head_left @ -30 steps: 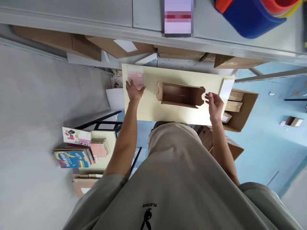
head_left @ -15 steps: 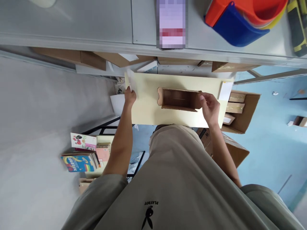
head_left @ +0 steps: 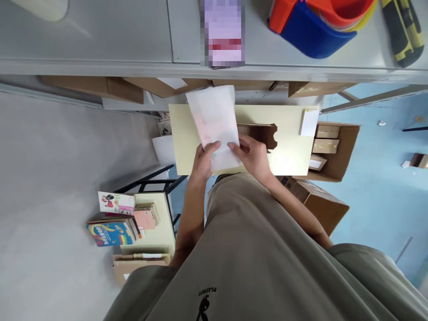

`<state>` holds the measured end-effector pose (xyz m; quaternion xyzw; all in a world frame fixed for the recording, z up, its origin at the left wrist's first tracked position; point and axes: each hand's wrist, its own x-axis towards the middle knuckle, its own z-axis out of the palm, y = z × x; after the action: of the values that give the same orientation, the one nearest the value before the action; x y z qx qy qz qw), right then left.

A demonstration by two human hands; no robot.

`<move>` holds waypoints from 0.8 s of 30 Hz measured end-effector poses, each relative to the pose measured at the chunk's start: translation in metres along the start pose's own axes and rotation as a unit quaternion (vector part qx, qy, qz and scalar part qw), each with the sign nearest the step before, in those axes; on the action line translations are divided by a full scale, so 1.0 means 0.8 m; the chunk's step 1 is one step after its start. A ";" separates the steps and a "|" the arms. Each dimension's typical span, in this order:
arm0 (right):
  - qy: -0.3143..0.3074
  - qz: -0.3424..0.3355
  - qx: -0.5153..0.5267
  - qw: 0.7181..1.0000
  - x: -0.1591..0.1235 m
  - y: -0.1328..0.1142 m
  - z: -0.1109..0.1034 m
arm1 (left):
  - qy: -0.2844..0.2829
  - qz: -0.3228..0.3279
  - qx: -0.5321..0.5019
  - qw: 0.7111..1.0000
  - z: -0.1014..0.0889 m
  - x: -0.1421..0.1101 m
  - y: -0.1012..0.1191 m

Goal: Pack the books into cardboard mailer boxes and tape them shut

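White packet [head_left: 217, 111]: held aslant in front of the surface [head_left: 290, 160], pink showing faintly through it; its contents cannot be made out.
Left hand [head_left: 202, 164]: grasping the packet near its 7 o'clock corner, thumb laid across the face.
Right hand [head_left: 254, 156]: pinching the packet's edge at 4 o'clock, thumb on the face.
Brown box [head_left: 259, 133]: on the surface at 3 o'clock from the packet, which hides its near end; top uncovered, notched end flap [head_left: 273, 136] unfolded.
White slab [head_left: 309, 122]: flat on the surface, at 3 o'clock beyond the box.
Packet and box, progress: seemingly partway. The box is shaped and the packet is in both hands; the packet is not set down, nor the box closed.
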<state>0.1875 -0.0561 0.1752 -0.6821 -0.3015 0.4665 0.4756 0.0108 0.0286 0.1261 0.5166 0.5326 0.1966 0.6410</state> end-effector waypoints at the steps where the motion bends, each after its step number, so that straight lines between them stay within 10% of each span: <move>1: 0.006 -0.002 -0.002 1.000 -0.002 0.001 -0.010 | -0.005 0.012 0.004 1.000 0.011 -0.003 0.008; 7: 0.052 -0.057 -0.217 0.973 0.000 0.004 -0.090 | 0.035 0.205 0.193 0.959 0.027 -0.011 0.086; 11: -0.004 -0.087 -0.325 0.942 0.014 0.010 -0.117 | -0.132 0.231 0.257 0.929 0.024 0.026 0.106; 24: -0.157 -0.035 -0.565 0.810 0.049 0.075 -0.104 | -0.161 0.163 0.330 0.916 0.043 0.094 -0.014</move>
<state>0.2772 -0.0751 0.1148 -0.7368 -0.6062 0.2978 -0.0310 0.0647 0.0689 0.0773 0.8031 0.3649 0.0256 0.4704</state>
